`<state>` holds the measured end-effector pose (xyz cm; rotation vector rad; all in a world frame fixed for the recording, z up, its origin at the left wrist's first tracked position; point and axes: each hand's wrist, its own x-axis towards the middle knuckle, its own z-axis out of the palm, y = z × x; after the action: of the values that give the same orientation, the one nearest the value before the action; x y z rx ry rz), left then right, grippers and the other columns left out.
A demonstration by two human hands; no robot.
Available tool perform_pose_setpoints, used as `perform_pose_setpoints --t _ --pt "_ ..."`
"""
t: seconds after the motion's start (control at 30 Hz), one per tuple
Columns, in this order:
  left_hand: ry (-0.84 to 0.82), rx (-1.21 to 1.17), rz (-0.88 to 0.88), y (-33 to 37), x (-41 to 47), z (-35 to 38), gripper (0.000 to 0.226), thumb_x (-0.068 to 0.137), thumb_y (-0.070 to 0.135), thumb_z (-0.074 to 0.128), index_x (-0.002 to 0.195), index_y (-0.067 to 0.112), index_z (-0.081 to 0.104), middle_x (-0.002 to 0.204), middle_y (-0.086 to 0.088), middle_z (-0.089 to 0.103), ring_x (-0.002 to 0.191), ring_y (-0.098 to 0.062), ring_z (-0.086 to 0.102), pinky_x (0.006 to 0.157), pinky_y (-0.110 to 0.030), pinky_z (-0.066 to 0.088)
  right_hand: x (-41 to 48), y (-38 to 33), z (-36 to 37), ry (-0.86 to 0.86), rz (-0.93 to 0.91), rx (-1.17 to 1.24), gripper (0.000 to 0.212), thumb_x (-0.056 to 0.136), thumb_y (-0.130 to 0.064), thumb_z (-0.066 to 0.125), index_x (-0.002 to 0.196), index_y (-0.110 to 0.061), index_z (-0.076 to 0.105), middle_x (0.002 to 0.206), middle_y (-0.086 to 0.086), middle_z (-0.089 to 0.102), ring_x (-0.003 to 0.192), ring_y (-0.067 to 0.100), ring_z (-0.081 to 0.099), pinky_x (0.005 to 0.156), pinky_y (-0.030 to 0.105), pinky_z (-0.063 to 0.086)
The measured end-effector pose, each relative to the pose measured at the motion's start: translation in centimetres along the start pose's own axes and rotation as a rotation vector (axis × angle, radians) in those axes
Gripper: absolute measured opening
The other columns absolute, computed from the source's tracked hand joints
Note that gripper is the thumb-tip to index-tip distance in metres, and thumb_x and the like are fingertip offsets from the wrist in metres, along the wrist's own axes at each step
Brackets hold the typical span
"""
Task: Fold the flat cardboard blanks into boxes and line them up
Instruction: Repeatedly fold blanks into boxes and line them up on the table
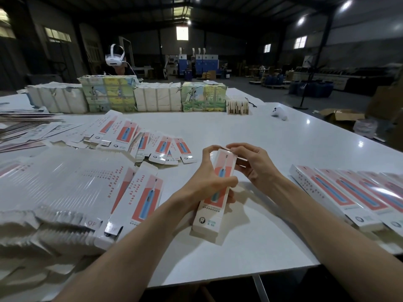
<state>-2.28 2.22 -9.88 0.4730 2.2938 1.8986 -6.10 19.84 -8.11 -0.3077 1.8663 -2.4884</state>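
The left hand [202,184] grips the long white-and-pink cardboard box [209,221] round its middle (thumb across the front), above the white table [239,256]; the right hand [255,166] pinches its far end flap.

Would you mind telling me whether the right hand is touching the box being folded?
Touching: the head view shows the right hand pinching the box's far end flap.

Wrapped bundles [157,97] and a white controller [280,113] sit on the table [239,129].
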Motion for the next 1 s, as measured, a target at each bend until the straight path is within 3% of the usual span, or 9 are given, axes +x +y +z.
perform_pose_setpoints --t 0.13,0.33,0.5,0.63,0.8,1.0 --pt "0.006 0.016 0.008 0.0 0.1 0.0 0.100 0.079 0.019 0.087 0.127 0.075 0.019 0.117 -0.011 0.058 0.070 -0.033 0.079 0.057 -0.030 0.062 0.0 0.1 -0.2 -0.011 -0.009 -0.030 0.017 0.098 -0.004 0.063 0.105 0.001 0.078 0.100 0.014 0.076 0.091 0.025 0.076 0.075 0.034 0.064" --pt "0.017 0.055 0.004 0.3 -0.1 0.1 0.099 0.084 0.018 0.084 0.144 0.060 0.019 0.121 -0.010 0.057 0.075 -0.028 0.080 0.060 -0.030 0.063 0.0 0.1 -0.2 -0.019 -0.036 -0.084 0.021 0.099 -0.005 0.059 0.103 -0.001 0.080 0.104 0.016 0.078 0.097 0.029 0.077 0.078 0.036 0.064" --pt "0.073 -0.004 -0.009 0.5 -0.2 -0.1 0.091 0.084 0.016 0.083 0.140 0.057 0.024 0.118 -0.014 0.062 0.074 -0.029 0.080 0.061 -0.030 0.063 -0.3 0.0 0.4 -0.085 -0.047 -0.065 0.024 0.102 -0.011 0.058 0.114 -0.005 0.078 0.114 0.018 0.077 0.108 0.031 0.075 0.086 0.034 0.063" --pt "0.121 -0.133 -0.047 0.4 -0.2 -0.4 0.090 0.083 0.015 0.083 0.137 0.059 0.026 0.112 -0.018 0.065 0.073 -0.033 0.079 0.061 -0.033 0.063 -0.8 0.3 1.1 -0.109 -0.089 -0.129 0.026 0.100 -0.015 0.069 0.125 -0.009 0.071 0.114 0.016 0.078 0.108 0.032 0.075 0.089 0.036 0.063" --pt "0.140 -0.139 -0.063 0.3 -0.2 -0.8 0.088 0.081 0.018 0.084 0.135 0.057 0.028 0.116 -0.020 0.068 0.082 -0.036 0.079 0.075 -0.047 0.067 -1.6 0.4 1.4 -0.146 -0.173 -0.269 0.024 0.101 -0.021 0.071 0.124 -0.013 0.072 0.116 0.008 0.079 0.109 0.026 0.076 0.089 0.036 0.063" --pt "0.107 -0.173 -0.059 0.3 -0.3 -0.7 0.083 0.079 0.017 0.084 0.120 0.068 0.033 0.107 -0.020 0.071 0.078 -0.038 0.079 0.072 -0.048 0.066 -1.8 0.1 1.2 -0.081 -0.277 -0.349 0.019 0.098 -0.015 0.074 0.116 -0.010 0.079 0.109 0.004 0.081 0.104 0.025 0.077 0.088 0.036 0.064"
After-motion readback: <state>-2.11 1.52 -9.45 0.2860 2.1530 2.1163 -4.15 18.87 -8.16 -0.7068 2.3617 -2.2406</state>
